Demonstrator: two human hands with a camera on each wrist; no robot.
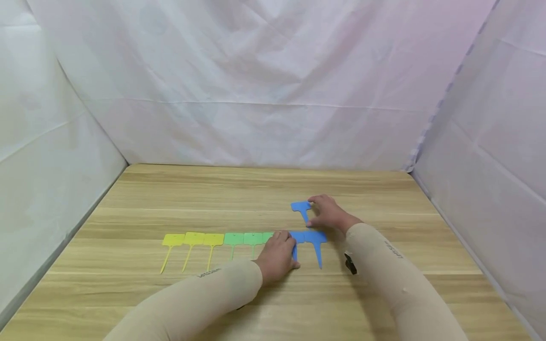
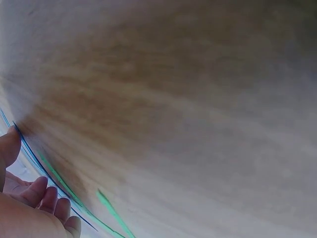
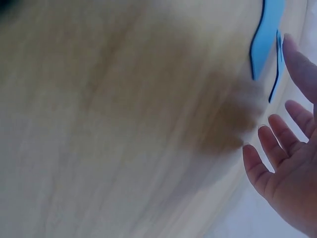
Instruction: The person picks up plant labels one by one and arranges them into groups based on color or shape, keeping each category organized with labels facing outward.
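Observation:
T-shaped plastic plant labels lie in a row across the wooden table (image 1: 273, 308). From the left come three yellow labels (image 1: 195, 238), then green labels (image 1: 233, 238), then blue labels (image 1: 315, 237), heads side by side and stems toward me. My left hand (image 1: 276, 255) grips a blue label (image 1: 295, 252) in the row, thumb at its stem tip and bent fingers by its head; it covers part of the green ones. Beyond the row lies a separate blue label (image 1: 301, 206). My right hand (image 1: 328, 213) spans its right side with parted fingers, thumb near the stem tip.
White cloth walls (image 1: 264, 132) stand behind the table and along both sides. A small black device (image 1: 350, 263) shows under the right sleeve (image 1: 384, 265). The left sleeve (image 1: 204, 303) crosses the table in front of the yellow and green stems.

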